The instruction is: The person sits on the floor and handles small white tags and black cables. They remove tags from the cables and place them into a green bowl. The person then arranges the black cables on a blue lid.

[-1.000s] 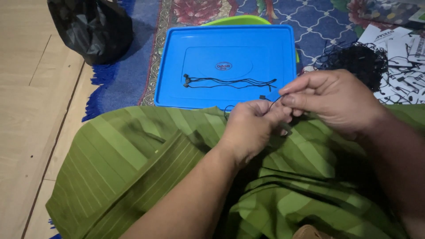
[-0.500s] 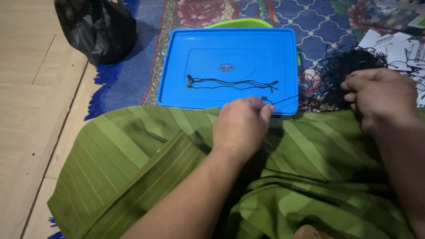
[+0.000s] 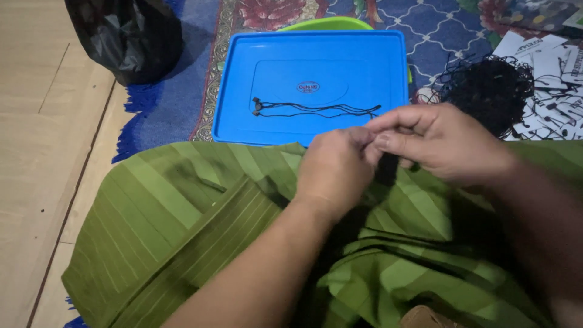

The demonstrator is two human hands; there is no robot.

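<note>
My left hand (image 3: 334,167) and my right hand (image 3: 446,143) meet fingertip to fingertip above a green striped cloth (image 3: 182,225) over my lap. Both pinch at the same spot, on what seems to be a thin black string, mostly hidden by the fingers. Just beyond the hands lies a blue plastic tray (image 3: 376,54), with a small bunch of black strings (image 3: 316,109) with knotted ends stretched across it. A tangled pile of black strings (image 3: 492,91) sits to the right of the tray, close to my right hand.
White printed paper tags (image 3: 555,61) lie scattered at the far right beside the pile. A black plastic bag (image 3: 127,36) stands at the top left on a patterned blue rug (image 3: 182,91). A green rim (image 3: 328,24) shows behind the tray. Wooden floor (image 3: 42,152) lies to the left.
My right hand was over at the string pile and has come back left to meet my left hand. My left hand stayed in place above the cloth.
</note>
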